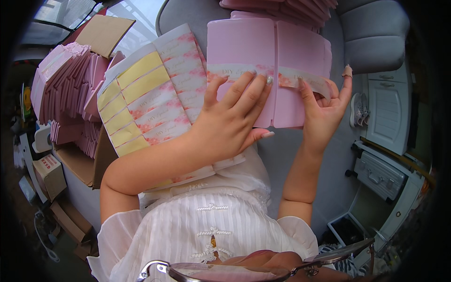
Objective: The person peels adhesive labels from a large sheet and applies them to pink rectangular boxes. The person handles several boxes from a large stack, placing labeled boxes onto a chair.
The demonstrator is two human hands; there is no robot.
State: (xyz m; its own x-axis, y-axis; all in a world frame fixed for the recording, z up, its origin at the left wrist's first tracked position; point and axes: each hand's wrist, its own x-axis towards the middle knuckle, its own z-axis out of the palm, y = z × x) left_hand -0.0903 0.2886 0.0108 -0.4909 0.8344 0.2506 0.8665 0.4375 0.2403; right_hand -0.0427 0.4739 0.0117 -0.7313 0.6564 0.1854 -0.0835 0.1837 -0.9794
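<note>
A flat pink two-panel piece [242,42], like a folded box or case, lies before me. Across it runs a white label with pink floral print [307,81]; its right end is lifted off the right panel. My left hand [235,108] presses flat on the left panel over the label's lower edge, fingers stretched out. My right hand [326,101] pinches the label's loose end between thumb and fingers, with a tan cover on one fingertip. Left of the hands, sheets of labels [157,110] overlap on my lap; one has bare yellow backing [145,73] where labels are gone.
A cardboard box [77,164] at the left holds many stacked pink pieces [63,89]. More pink pieces [291,11] are piled at the far side on a grey cushioned seat [185,16]. A silver case [380,171] and a white cabinet door [386,110] stand at the right.
</note>
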